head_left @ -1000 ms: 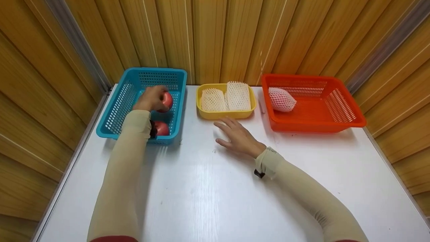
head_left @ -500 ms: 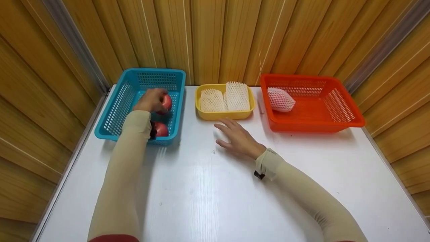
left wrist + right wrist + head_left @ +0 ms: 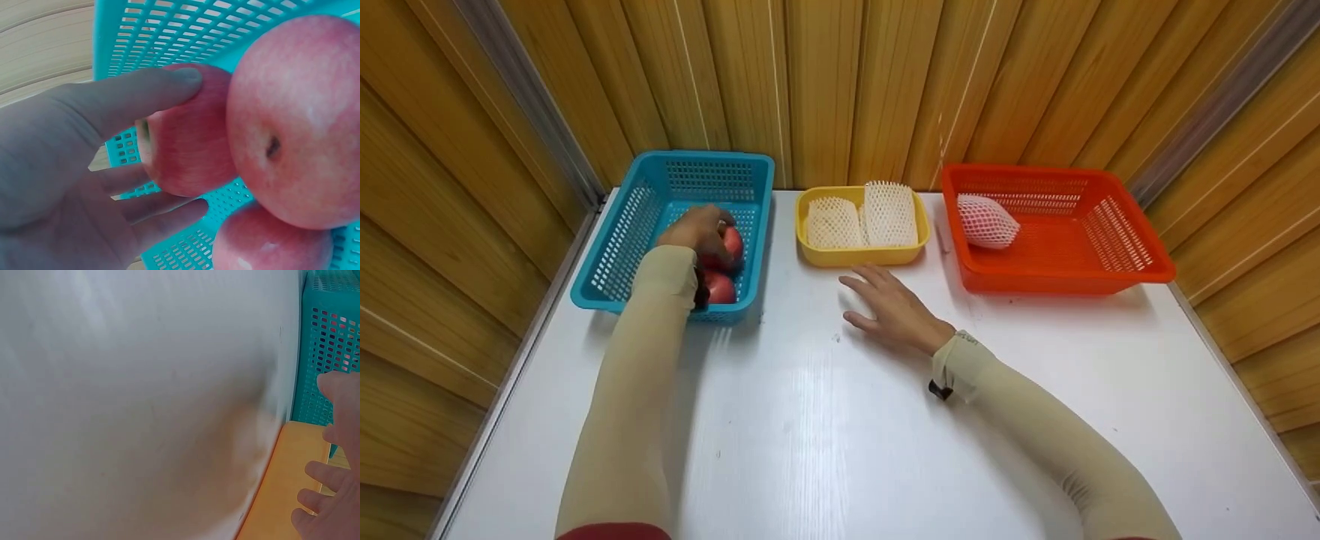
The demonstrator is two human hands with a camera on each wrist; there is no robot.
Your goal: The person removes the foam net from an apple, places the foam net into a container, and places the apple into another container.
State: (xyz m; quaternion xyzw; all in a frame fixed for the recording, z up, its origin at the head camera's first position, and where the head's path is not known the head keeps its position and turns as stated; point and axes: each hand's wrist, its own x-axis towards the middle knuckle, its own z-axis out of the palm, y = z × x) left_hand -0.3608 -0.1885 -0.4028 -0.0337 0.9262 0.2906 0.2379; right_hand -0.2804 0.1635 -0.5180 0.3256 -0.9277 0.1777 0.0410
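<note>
My left hand (image 3: 695, 227) reaches into the blue basket (image 3: 769, 187) and grips a red apple (image 3: 197, 140), thumb on one side and fingers curled round the other. Two more apples are in the basket: a large one (image 3: 304, 118) touching the gripped apple and another (image 3: 270, 239) below it in the left wrist view. My right hand (image 3: 898, 311) hovers or rests near the table, fingers spread and holding nothing, just in front of the yellow tub (image 3: 862, 257). White foam net sleeves (image 3: 891, 215) stand in that tub.
A red-orange basket (image 3: 1065, 281) at the right contains one fruit (image 3: 987, 223) in a white foam net. All three containers stand on a white table (image 3: 795, 420), with wood-patterned walls (image 3: 855, 90) behind and at both sides.
My left hand has sunk a little lower into the blue basket, and the apple in it has moved slightly toward the apple nearer me. My right hand has stayed almost still.
</note>
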